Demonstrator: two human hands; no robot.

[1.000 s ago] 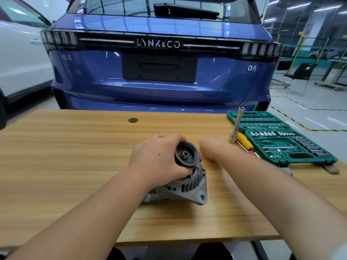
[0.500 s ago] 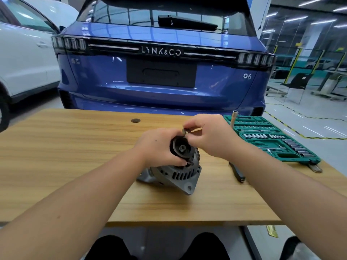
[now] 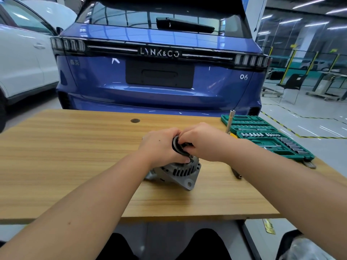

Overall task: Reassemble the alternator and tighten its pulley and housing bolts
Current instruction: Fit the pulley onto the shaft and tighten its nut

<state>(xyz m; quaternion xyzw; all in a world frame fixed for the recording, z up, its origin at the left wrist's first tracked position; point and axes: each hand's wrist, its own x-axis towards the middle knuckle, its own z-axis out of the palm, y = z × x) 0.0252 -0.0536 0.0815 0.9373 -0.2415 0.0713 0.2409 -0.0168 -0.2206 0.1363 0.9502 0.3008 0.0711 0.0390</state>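
Note:
A grey finned alternator (image 3: 178,172) lies tilted on the wooden table (image 3: 75,156), its black pulley (image 3: 176,145) facing up and toward me. My left hand (image 3: 159,147) grips the pulley end from the left, thumb against the housing. My right hand (image 3: 202,141) covers the pulley's face from the right, fingers curled onto its centre; what they pinch there is hidden. A socket driver (image 3: 230,121) with a yellow handle stands propped just right of my right hand.
An open green socket set case (image 3: 266,137) lies at the table's right end. A dark tool handle (image 3: 236,173) lies on the table beside my right forearm. A blue car (image 3: 159,72) stands right behind the table, a white car (image 3: 22,62) to the left.
My right hand came from the table beside the driver up to the pulley and now has its fingers down on the pulley's centre. My left hand kept its grip on the alternator.

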